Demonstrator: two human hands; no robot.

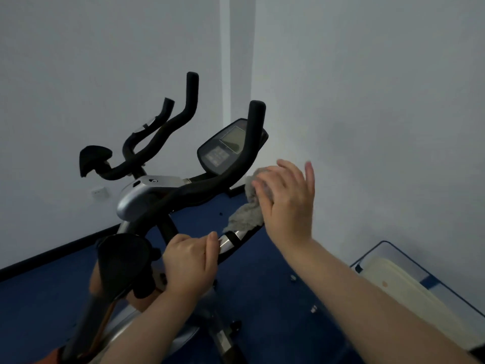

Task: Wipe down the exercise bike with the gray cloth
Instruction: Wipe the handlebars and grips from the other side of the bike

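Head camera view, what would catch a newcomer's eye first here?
The black exercise bike fills the centre, its handlebars rising against pale walls. At centre right, the right hand presses a gray cloth against the near handlebar, while the left hand grips that bar lower down. The floor below is deep blue.

Dim, bluish, even light; soft focus throughout, slight motion blur, wide-angle bending at edges.

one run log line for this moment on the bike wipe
right hand presses gray cloth on handlebar | left hand grips handlebar | console untouched
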